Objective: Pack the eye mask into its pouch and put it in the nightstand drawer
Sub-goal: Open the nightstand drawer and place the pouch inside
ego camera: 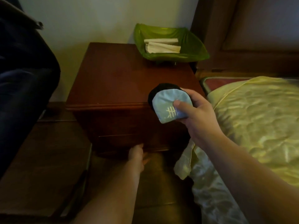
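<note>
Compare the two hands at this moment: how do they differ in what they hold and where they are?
The right hand is raised above the nightstand's front edge, while the left hand is low, at the bottom edge of the lower drawer.
The right hand is closed on the light blue pouch, thumb pressed on top; the left hand holds nothing loose, its fingers curled at the drawer front.
Both are bare and reach forward toward the nightstand.

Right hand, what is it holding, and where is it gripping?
The right hand pinches the light blue pouch at its lower right edge, thumb on the front.
</note>
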`<state>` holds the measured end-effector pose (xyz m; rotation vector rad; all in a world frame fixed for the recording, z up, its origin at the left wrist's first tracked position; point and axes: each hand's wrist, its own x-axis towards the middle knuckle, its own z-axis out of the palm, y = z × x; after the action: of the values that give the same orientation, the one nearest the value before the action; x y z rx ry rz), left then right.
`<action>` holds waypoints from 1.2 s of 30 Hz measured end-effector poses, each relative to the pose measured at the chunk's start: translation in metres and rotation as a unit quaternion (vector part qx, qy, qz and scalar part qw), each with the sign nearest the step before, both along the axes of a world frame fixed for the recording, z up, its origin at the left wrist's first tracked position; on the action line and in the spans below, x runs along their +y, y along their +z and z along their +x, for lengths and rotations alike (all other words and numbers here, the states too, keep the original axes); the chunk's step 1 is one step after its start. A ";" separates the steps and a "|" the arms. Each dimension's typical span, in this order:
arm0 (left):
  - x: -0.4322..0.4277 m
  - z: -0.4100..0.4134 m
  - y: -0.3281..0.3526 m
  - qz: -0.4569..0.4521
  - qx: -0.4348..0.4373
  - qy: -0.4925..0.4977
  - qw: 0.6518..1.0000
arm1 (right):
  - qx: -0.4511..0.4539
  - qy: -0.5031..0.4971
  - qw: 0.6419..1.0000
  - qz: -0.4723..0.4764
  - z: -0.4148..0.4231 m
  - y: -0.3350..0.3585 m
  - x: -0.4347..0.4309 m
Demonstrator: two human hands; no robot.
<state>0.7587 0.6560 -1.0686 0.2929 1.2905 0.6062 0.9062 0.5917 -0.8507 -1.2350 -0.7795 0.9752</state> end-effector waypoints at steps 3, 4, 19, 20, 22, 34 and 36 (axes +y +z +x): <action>0.006 0.007 -0.009 0.007 -0.054 0.065 0.996 | -0.003 0.001 1.000 0.009 -0.003 -0.006 0.000; 0.009 0.008 -0.009 0.005 -0.068 0.085 0.994 | -0.008 0.003 1.000 0.009 -0.005 -0.008 -0.001; 0.005 0.002 -0.020 -0.028 -0.130 0.155 0.979 | -0.019 0.010 1.000 0.001 -0.023 -0.021 -0.009; 0.002 0.001 -0.020 -0.030 -0.131 0.156 0.979 | -0.018 0.009 1.000 0.000 -0.025 -0.023 -0.009; -0.004 0.000 -0.021 -0.031 -0.128 0.157 0.979 | -0.020 0.011 1.000 -0.004 -0.028 -0.027 -0.010; -0.034 -0.016 -0.016 0.000 -0.134 0.120 0.984 | 0.036 -0.026 0.993 -0.107 -0.035 -0.070 -0.026; -0.034 -0.016 -0.014 0.005 -0.115 0.115 0.987 | 0.051 -0.046 0.989 -0.130 -0.033 -0.079 -0.030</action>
<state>0.7425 0.6222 -1.0828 0.0783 1.1052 0.8187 0.8734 0.5621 -0.9299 -1.4201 -0.5203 1.0796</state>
